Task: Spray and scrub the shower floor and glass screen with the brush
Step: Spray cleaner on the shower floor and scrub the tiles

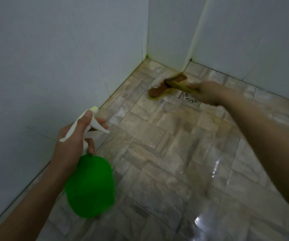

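Brush: brown long-headed scrub brush with yellowish handle [168, 86], blurred, on the tiled shower floor [166, 145] by the far corner, head lying left-right, handle pointing right.
Right hand [208, 92]: fingers curled round the handle.
Left hand [70, 141]: grips the green spray bottle with white trigger head [89, 185], nozzle toward the far corner.

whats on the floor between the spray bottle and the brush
Only bare floor tiles, in the head view; the drain sits right of the brush, off the line from the spray bottle.

The brush [168, 85] is motion-blurred; the right hand [208, 93] half hides the floor drain [190, 98].

Left hand [68, 143] gripping spray bottle [89, 186], right arm outstretched, right hand [208, 93] clasping brush [157, 92]
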{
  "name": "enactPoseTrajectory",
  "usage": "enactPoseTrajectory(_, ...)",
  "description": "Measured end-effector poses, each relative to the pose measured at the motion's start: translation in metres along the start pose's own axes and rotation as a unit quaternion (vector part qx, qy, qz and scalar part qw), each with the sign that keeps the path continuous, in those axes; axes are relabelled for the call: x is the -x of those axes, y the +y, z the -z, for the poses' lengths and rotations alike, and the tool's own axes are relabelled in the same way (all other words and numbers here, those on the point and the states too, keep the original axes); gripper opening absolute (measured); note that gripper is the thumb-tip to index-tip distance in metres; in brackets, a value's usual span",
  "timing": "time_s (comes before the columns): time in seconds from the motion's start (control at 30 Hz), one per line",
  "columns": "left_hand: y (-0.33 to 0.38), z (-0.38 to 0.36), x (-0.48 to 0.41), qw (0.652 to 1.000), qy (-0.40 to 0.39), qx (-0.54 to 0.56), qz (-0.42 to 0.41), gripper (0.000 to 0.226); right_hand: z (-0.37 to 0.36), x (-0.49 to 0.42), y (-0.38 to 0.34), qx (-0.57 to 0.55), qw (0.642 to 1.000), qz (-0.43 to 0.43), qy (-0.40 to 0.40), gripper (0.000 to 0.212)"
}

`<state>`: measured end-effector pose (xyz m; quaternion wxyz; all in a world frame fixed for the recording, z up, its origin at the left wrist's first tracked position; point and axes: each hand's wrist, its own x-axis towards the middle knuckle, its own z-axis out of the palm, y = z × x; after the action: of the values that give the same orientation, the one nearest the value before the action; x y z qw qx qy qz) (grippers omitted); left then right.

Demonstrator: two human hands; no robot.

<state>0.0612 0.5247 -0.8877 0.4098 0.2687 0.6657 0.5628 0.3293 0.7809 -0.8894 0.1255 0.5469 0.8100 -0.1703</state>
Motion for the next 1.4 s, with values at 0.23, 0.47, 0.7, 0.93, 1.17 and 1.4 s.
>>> enactPoseTrajectory(0.23, 0.002, 0.009, 0.013, 0.999, 0.034, -0.018, -0.014, 0.060, -0.033, -0.026, -0.084, -0.083, 0.993, 0.077, -0.023, 0.049)
enactPoseTrajectory(0.47, 0.001, 0.039, 0.034, 0.999, 0.035, -0.042, 0.006, 0.057, -0.050, 0.118, -0.054, -0.014, 0.995, -0.001, -0.100, 0.047)
enactPoseTrajectory(0.7, 0.003, 0.041, 0.057, 0.998, 0.013, -0.054, -0.009, 0.035, -0.066, 0.047, -0.144, -0.049, 0.990, 0.122, -0.049, 0.050)
enactPoseTrajectory(0.93, 0.009, 0.056, 0.068, 0.999, 0.014, -0.040, 0.001, 0.057, -0.078, 0.182, -0.108, -0.055, 0.989, 0.030, -0.133, 0.048)
enactPoseTrajectory(1.17, 0.003, 0.046, 0.078, 0.999, -0.032, -0.008, 0.012, 0.040, -0.093, 0.153, -0.141, -0.133, 0.987, 0.046, -0.083, 0.051)
enactPoseTrajectory(1.4, -0.004, 0.016, 0.070, 0.995, -0.080, -0.050, 0.043, 0.040, -0.092, 0.333, -0.102, -0.136, 0.980, -0.025, -0.142, 0.068)
